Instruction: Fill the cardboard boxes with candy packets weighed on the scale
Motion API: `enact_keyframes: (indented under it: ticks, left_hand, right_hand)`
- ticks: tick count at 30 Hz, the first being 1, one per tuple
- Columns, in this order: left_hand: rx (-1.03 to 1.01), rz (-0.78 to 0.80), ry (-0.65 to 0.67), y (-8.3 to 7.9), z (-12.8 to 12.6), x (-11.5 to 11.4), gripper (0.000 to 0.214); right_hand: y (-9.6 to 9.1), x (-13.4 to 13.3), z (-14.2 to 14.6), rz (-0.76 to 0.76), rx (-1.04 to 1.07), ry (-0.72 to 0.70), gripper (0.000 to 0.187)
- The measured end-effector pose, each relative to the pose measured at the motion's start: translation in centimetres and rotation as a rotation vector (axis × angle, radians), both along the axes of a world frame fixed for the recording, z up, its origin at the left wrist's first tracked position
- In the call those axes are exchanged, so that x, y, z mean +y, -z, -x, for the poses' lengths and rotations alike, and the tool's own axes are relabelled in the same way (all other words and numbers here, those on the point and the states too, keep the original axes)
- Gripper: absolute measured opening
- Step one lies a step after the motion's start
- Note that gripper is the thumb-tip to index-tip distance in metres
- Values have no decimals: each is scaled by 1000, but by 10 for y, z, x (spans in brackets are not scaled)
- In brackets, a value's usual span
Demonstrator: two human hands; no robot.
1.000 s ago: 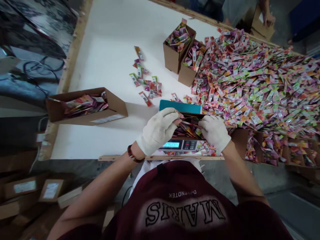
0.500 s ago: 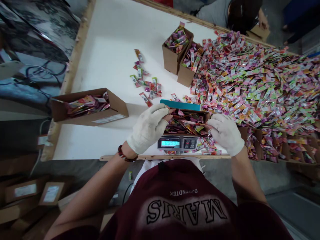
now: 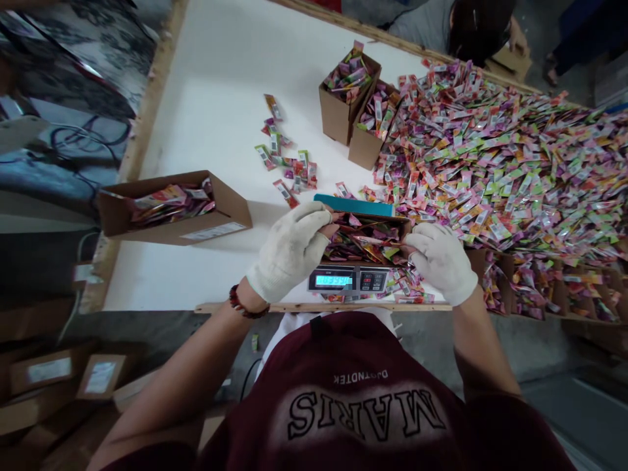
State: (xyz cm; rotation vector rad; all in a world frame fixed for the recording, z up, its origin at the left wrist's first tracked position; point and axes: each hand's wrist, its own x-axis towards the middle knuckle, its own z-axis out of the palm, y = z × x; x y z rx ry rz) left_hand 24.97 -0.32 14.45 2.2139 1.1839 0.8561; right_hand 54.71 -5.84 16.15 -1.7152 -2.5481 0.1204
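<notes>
Both my hands wear white knit gloves. My left hand [image 3: 290, 250] grips the left end of a cardboard box [image 3: 369, 239] full of colourful sachets, and my right hand [image 3: 440, 260] grips its right end. The box rests on a digital scale [image 3: 344, 280] whose display glows blue. A teal flap or lid [image 3: 354, 205] shows along the box's far side. Behind and to the right spreads a huge pile of loose sachets [image 3: 500, 157].
A long open carton of sachets [image 3: 171, 206] lies at the left. Two upright filled boxes [image 3: 360, 108] stand at the back. A few loose sachets [image 3: 287, 163] lie mid-table. Another person [image 3: 466, 26] works at the far edge. Cartons [image 3: 53, 376] sit on the floor, lower left.
My hands moved apart from the middle of the box to its two ends one second ago. Since half a second ago almost nothing has moved.
</notes>
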Motion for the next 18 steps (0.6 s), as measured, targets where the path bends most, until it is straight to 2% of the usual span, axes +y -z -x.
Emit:
enact_keyframes:
  ticks: [4, 7, 9, 11, 13, 15, 18]
  left_hand:
    - [-5, -5, 15, -3, 0, 2, 29]
    - [-31, -20, 31, 3, -9, -2, 28]
    - [4, -20, 109, 12, -24, -11, 28]
    - [179, 35, 241, 22, -45, -20, 33]
    - [454, 153, 348, 31, -64, -28, 30]
    - [655, 271, 403, 36, -72, -31, 21]
    - [715, 338, 447, 35, -49, -31, 28]
  right_hand:
    - [2, -1, 2, -3, 25, 3, 22]
    - [3, -1, 3, 2, 119, 1, 24]
    - [5, 5, 0, -4, 205, 11, 27]
    - [11, 20, -3, -14, 298, 42, 25]
    - [23, 49, -5, -20, 402, 85, 20]
    - [39, 92, -1, -20, 497, 137, 20]
    - [60, 175, 20, 6, 473, 219, 26]
